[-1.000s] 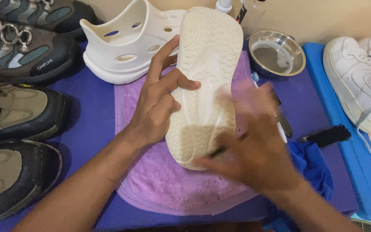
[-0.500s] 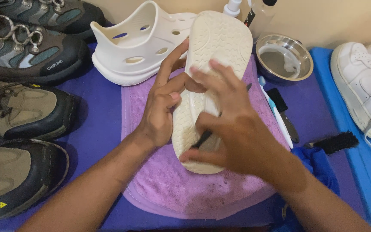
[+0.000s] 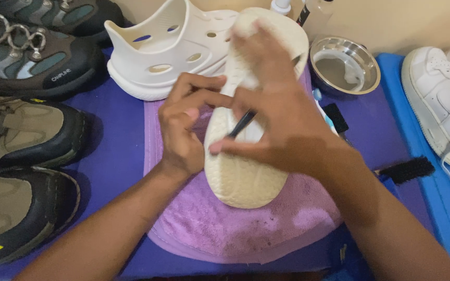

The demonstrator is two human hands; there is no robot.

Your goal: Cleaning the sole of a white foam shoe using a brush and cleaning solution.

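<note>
The left hand [image 3: 183, 130] grips the cream foam shoe [image 3: 240, 171], sole up on the purple towel [image 3: 209, 229]. The right hand [image 3: 282, 130] pinches a dark brush handle [image 3: 241, 124] against it.

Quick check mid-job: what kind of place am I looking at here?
Likely a shoe-cleaning bench: a cream clog sole-up on a purple towel, hiking shoes lined up alongside, and a steel bowl.

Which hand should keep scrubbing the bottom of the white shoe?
Probably the right hand: it holds a thin dark tool against the sole of the cream shoe. The left hand grips the shoe's side, steadying it on the purple towel.
</note>
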